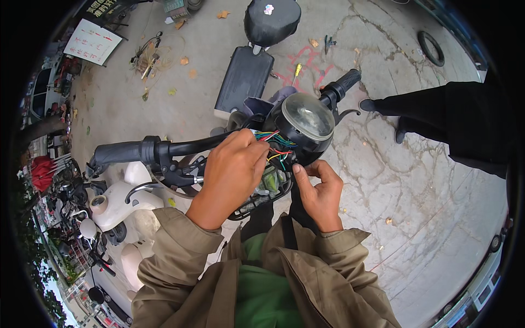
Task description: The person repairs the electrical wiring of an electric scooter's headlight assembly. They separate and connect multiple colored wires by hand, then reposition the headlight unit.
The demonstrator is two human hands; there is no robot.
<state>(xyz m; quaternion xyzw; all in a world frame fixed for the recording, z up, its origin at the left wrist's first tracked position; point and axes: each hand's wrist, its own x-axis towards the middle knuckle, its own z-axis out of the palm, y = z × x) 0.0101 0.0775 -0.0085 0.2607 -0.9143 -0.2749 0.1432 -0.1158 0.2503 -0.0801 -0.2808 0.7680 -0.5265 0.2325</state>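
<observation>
An electric bike's round headlight point(308, 116) with a clear lens sits at the middle of the handlebar point(202, 145). Coloured wires point(281, 140), red, yellow, green and blue, spill from its black housing point(313, 148) on the side facing me. My left hand point(235, 169) is closed, with its fingertips pinching the left end of the wire bundle. Lower down on the right, my right hand point(322, 191) has thumb and index finger curled together against the bottom of the housing. What lies between those fingers is hidden. A wire basket point(262, 203) with green and clear items hangs below.
The bike's black seat point(272, 22) points away from me. Beyond the headlight, a yellow-handled screwdriver point(297, 70) and pliers point(329, 44) lie on cracked pavement. A person in black point(437, 115) stands at right. Parked scooters point(128, 205) crowd the left; a tyre point(431, 48) lies far right.
</observation>
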